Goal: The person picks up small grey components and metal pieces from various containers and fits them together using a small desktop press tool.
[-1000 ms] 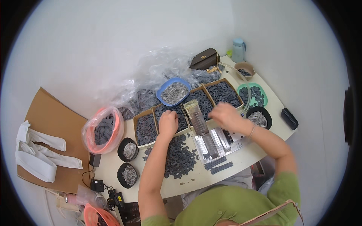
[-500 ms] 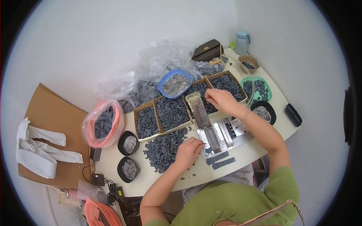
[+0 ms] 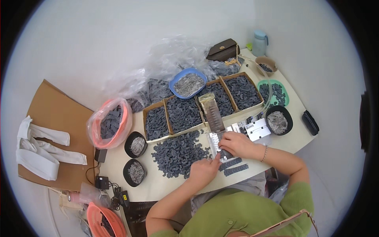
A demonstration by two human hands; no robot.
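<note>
A metal jig [image 3: 213, 141] with rows of slots lies on the table in front of me. My right hand [image 3: 238, 145] rests over it with fingers bent down and together; what is under the fingertips is hidden. My left hand [image 3: 204, 170] reaches the jig's near left edge, its fingers closed around something too small to make out. A clear ridged plastic strip [image 3: 213, 113], yellowish at its far end, leans from the jig toward the boxes. Two dark toothed strips [image 3: 236, 170] lie at the jig's near side. Left of it spreads a pile of small dark grey parts [image 3: 177, 154].
Cardboard boxes [image 3: 170, 118] of grey parts line the back, with a blue tray [image 3: 188, 96] of metal pins. Black bowls [image 3: 134, 172] of pins stand at left, another black bowl [image 3: 279, 120] right. Further right are a green tray [image 3: 285, 87] and black case [image 3: 310, 122].
My right hand has come down from above the boxes onto the jig. My left hand has shifted slightly right and nearer, to the jig's edge. The whole view has shifted a little.
</note>
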